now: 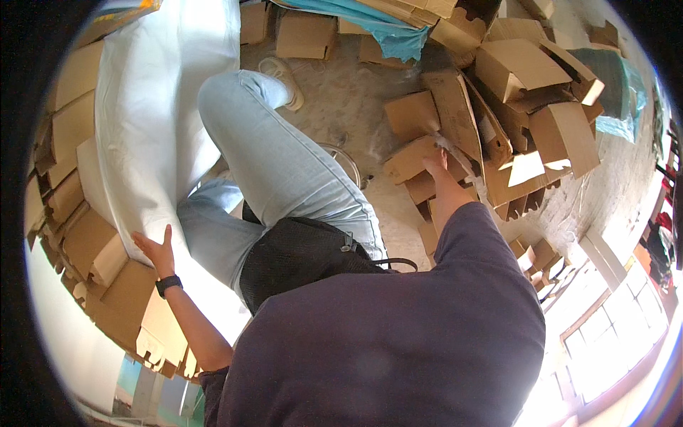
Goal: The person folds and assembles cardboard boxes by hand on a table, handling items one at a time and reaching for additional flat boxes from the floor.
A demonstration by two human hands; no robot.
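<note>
My left hand (155, 254), with a dark watch on its wrist, is open with thumb and fingers spread. It lies at the edge of a large white plastic sack (146, 121) that stretches away along my left leg; nothing shows in its grasp. On the other side my right hand (437, 165) reaches down to folded cardboard pieces (410, 159) beside the heap. A crumpled strip of clear plastic (466, 165) runs past its fingertips. Those fingers are small and partly hidden, so whether they grip the plastic or the cardboard cannot be made out.
Flattened and half-folded brown cartons (526, 67) are heaped at the right. More cartons (78, 135) line the left behind the sack. Blue plastic sheeting (398, 32) covers stacked cardboard at the far side. A round metal-rimmed object (343, 160) stands on the concrete floor (341, 92) by my leg.
</note>
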